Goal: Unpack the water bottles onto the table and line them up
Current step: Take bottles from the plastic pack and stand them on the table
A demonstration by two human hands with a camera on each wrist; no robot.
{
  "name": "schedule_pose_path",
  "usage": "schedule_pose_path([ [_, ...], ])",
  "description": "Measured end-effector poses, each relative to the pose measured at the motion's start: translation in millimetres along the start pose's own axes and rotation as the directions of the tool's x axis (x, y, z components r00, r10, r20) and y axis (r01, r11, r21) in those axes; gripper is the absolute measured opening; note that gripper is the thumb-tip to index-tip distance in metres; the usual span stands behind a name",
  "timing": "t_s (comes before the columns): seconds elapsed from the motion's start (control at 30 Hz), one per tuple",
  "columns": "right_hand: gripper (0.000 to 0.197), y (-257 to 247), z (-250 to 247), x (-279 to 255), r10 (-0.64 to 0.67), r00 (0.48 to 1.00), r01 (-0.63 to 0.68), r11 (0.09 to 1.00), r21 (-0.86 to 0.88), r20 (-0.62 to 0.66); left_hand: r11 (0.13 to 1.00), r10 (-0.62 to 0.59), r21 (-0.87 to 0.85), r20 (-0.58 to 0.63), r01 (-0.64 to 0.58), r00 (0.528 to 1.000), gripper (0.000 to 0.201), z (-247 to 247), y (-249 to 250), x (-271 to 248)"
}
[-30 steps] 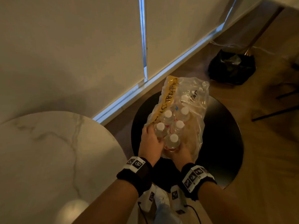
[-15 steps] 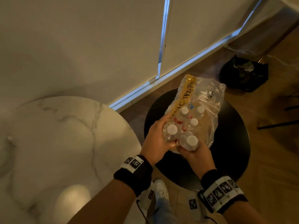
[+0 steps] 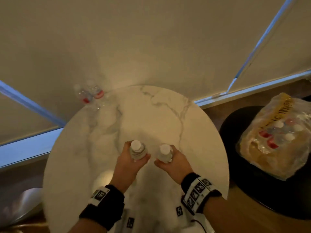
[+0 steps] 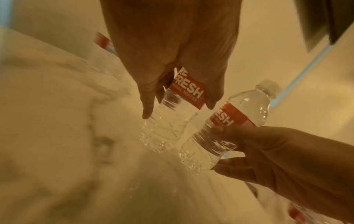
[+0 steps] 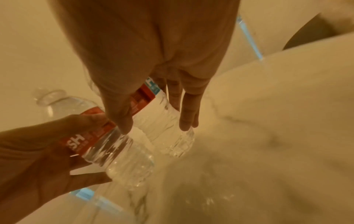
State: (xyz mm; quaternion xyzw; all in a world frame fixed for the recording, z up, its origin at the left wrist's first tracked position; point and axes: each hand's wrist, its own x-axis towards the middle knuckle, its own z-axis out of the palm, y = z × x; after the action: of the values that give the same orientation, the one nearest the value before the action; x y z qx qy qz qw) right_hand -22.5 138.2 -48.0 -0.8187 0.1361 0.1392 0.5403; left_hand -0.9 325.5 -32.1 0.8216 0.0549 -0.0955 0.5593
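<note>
**Dim room, pale blinds, wood floor**

A round marble table (image 3: 168, 115) with grey veins is seen at the centre, and a soft glare (image 3: 104, 179) is reflected on it at 7 o'clock. Pale blinds (image 3: 134, 39) are hung behind it from 9 to 2 o'clock, with thin strips of blue daylight (image 3: 262, 36) shown at their edges. A round black stool (image 3: 235, 125) is placed at 3 o'clock on a brown wood floor (image 3: 252, 207).
</note>
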Motion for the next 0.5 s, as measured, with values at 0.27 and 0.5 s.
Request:
schedule_pose_path([
  [0.27, 0.060, -33, 99, 44, 0.044, 0.994, -0.037, 0.997, -0.070, 0.096, 0.996, -0.075, 0.031, -0.128, 0.080, 0.989, 0.049, -74, -59, 24],
  [0.5, 0.083, -19, 90, 36, 0.107, 0.988, -0.086, 0.981, -0.172, 0.116, 0.993, -0.119, -0.020, -0.043, 0.119, 0.992, 0.074, -79, -80, 14],
])
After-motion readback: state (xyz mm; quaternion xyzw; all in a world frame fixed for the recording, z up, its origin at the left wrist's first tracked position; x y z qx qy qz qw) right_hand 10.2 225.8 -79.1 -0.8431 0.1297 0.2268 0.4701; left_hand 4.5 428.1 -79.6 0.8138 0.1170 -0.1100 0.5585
